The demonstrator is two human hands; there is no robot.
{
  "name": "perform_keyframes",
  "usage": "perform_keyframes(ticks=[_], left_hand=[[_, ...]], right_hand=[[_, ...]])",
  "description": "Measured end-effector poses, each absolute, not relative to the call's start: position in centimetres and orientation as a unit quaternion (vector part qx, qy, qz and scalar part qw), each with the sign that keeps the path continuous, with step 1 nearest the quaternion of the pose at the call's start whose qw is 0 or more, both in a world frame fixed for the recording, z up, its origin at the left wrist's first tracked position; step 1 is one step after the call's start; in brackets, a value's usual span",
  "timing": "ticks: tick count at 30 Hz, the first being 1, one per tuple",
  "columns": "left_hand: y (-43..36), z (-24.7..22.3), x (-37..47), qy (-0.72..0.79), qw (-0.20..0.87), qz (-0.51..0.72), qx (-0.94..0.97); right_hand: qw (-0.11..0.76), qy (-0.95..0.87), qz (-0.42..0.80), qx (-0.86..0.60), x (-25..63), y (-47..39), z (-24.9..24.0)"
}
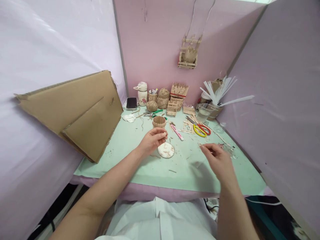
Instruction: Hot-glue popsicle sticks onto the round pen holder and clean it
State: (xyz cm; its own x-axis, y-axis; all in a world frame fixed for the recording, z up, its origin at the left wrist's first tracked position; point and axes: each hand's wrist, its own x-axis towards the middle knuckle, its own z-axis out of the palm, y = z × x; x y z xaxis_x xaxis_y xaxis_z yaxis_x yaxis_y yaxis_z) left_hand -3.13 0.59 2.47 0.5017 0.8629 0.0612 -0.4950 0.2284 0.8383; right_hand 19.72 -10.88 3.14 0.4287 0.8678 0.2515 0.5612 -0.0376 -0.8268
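The fingers of the left hand (153,137) pinch a pale piece (165,133), shape unclear, near the dish (173,151), partly hiding the cup (159,123). The grip of the right hand (218,156), I cannot tell.

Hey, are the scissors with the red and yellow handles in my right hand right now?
No, the scissors lie on the green tabletop, beyond your right hand and apart from it.
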Motion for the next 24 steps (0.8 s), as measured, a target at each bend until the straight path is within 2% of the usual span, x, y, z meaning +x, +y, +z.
perform_keyframes(ticks=[6,9,15,24], left_hand=[[1.2,2.8,-4.3,0.183,0.816,0.414,0.361],[1.3,2.7,-4.4,0.176,0.821,0.408,0.358],[1.5,2.6,-4.4,0.178,0.819,0.419,0.35],[1.8,2.6,-4.7,0.164,0.82,0.429,0.342]], right_hand=[[0.198,-0.479,0.054,-0.854,27.2,-13.6,2.9],[0.121,-0.469,0.04,-0.874,28.8,-13.5,1.6],[0.075,-0.483,0.084,-0.868,29.1,-12.6,-0.3],[0.072,-0.461,0.1,-0.879,29.0,-12.6,0.1]])
